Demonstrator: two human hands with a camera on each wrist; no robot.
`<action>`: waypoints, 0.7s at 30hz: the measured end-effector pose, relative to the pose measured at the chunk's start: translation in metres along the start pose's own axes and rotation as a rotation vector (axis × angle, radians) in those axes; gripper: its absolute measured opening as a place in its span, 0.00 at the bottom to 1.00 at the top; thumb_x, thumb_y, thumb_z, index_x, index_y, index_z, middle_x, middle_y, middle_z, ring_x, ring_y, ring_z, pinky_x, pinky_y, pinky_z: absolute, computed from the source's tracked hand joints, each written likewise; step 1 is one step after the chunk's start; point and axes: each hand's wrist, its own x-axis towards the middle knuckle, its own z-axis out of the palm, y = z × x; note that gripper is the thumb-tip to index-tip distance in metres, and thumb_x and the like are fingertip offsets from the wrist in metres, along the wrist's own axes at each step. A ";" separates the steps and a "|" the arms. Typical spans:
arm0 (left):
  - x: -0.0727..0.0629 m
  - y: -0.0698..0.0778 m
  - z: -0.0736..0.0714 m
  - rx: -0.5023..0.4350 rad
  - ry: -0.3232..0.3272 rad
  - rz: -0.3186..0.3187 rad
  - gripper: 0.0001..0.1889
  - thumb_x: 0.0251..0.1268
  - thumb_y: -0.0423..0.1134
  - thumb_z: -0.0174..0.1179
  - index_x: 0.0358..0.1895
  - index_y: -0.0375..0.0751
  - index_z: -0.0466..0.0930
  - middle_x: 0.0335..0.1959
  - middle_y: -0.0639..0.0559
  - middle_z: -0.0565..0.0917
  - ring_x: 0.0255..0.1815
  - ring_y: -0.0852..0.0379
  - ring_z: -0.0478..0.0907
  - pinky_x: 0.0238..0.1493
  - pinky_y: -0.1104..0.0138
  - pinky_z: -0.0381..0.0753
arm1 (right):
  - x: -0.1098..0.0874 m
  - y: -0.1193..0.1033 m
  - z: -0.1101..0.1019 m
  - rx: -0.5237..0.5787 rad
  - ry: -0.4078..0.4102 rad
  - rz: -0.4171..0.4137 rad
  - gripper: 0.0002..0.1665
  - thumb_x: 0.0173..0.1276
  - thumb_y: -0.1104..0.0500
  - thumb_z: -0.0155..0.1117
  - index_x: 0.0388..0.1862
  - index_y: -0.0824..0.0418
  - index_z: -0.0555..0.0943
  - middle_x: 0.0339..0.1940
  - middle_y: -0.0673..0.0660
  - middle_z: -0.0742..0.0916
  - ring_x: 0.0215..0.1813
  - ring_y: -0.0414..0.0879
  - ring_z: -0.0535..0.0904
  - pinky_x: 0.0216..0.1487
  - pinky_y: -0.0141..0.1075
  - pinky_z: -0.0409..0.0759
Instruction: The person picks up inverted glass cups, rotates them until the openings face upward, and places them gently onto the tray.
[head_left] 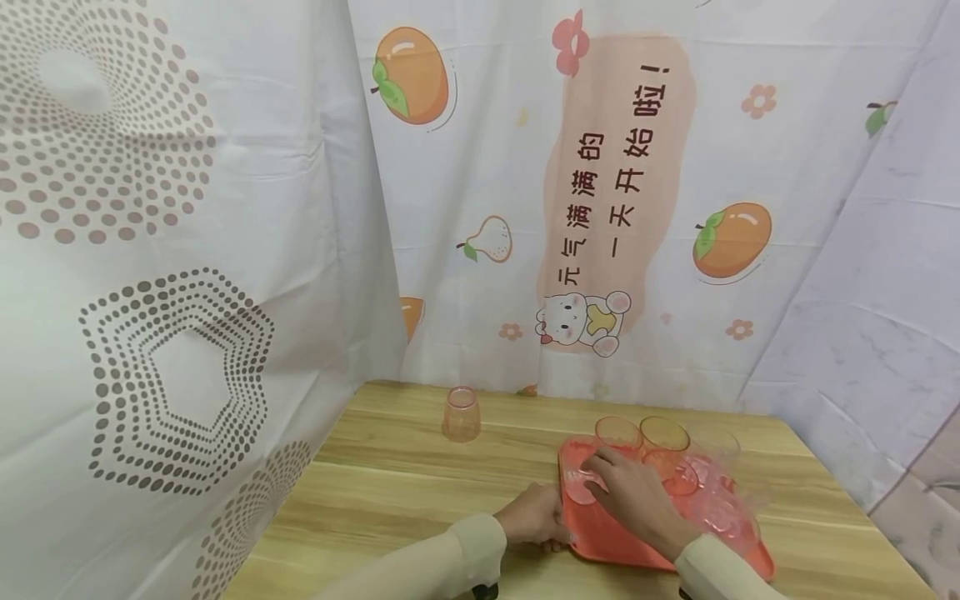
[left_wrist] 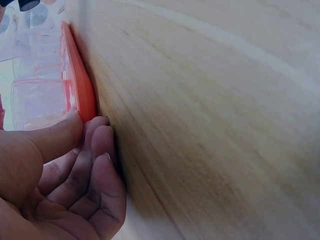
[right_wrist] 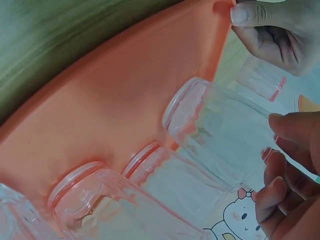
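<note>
My left hand (head_left: 534, 515) pinches the left edge of a red-orange tray (head_left: 615, 533) between thumb and fingers. In the left wrist view the tray's rim (left_wrist: 84, 90) runs straight into that pinch, low over the wood. My right hand (head_left: 633, 496) reaches over the tray's left side. Its thumb and curled fingers (right_wrist: 277, 187) grip a clear cup (right_wrist: 225, 132) near the upper end, and the cup's base is close over the tray. Beside it on the tray are a pinkish cup (head_left: 618, 431), a yellow-tinted cup (head_left: 664, 435) and an orange-red cup (head_left: 681, 482).
More clear cups (head_left: 723, 517) crowd the right side of the tray. A lone pinkish cup (head_left: 461, 417) stands at the back left of the wooden table (head_left: 390, 483). Printed curtains (head_left: 480, 167) hang behind the table and along its left.
</note>
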 end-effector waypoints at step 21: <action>0.007 -0.007 -0.007 0.130 -0.026 0.085 0.16 0.62 0.33 0.73 0.16 0.42 0.83 0.10 0.59 0.79 0.11 0.64 0.76 0.16 0.72 0.76 | -0.034 -0.008 0.003 0.094 0.032 0.025 0.12 0.55 0.59 0.83 0.32 0.50 0.85 0.30 0.40 0.81 0.28 0.37 0.81 0.27 0.32 0.79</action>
